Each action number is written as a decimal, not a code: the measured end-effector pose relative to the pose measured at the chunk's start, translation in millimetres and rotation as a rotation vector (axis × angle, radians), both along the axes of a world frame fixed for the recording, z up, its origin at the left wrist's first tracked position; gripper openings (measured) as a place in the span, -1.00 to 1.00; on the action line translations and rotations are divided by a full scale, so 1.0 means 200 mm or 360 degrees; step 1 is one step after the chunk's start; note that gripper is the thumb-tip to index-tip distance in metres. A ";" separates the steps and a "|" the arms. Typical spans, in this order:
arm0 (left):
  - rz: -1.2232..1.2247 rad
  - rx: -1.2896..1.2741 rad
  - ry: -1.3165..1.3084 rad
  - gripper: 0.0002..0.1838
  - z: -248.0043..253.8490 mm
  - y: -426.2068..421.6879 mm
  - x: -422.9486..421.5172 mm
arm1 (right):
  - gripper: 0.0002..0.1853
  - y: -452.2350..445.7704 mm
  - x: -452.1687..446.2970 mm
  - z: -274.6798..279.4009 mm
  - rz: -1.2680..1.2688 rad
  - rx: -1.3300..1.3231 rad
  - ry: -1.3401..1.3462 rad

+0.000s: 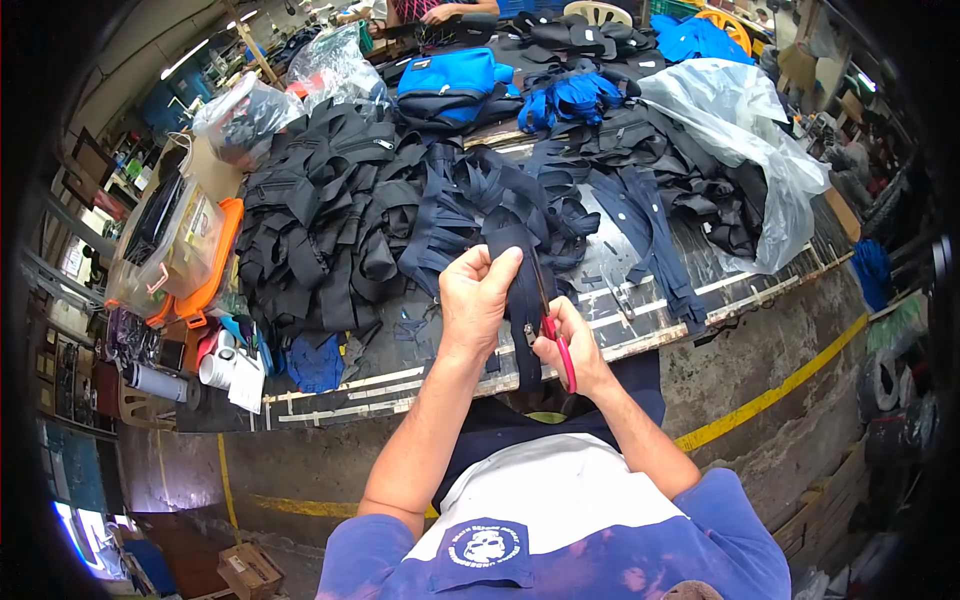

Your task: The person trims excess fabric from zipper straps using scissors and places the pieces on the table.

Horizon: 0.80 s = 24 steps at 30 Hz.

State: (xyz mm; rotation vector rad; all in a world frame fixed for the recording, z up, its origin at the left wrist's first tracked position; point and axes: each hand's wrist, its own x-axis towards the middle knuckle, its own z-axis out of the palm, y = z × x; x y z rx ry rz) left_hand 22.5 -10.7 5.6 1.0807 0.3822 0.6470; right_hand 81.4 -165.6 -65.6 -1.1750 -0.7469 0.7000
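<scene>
My left hand (474, 298) is closed, pinching a dark zipper strip (522, 296) between thumb and fingers. The strip hangs down in front of my body, and a small metal zipper pull (529, 333) shows on it. In my right hand (578, 346) are scissors with red handles (566, 366). Their blades point up along the strip's right side; whether they touch it I cannot tell. Just beyond both hands lies a heap of navy zipper strips (470, 185) on the table. More navy strips (650, 240) lie flat to the right.
A large pile of black fabric pieces (330, 210) covers the table's left. Behind stand a blue-and-black bag (450, 80) and blue straps (570, 100). Clear plastic sheeting (740, 110) covers black pieces at right. An orange-edged plastic box (180, 250) sits at left. Another person (440, 12) is across the table.
</scene>
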 end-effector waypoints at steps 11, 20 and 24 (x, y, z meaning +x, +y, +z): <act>0.0027 -0.0015 -0.0047 -0.87 -0.02 -0.05 0.00 | -0.44 0.00 0.01 -0.01 0.0013 -0.0085 0.0044; 0.0035 -0.0012 -0.0035 -0.88 -0.02 -0.03 0.00 | -0.43 -0.01 0.01 -0.03 -0.0001 -0.0186 0.0096; 0.0021 -0.0012 -0.0049 -0.87 -0.03 -0.03 0.00 | -0.35 -0.03 0.00 -0.04 0.0035 -0.0262 0.0146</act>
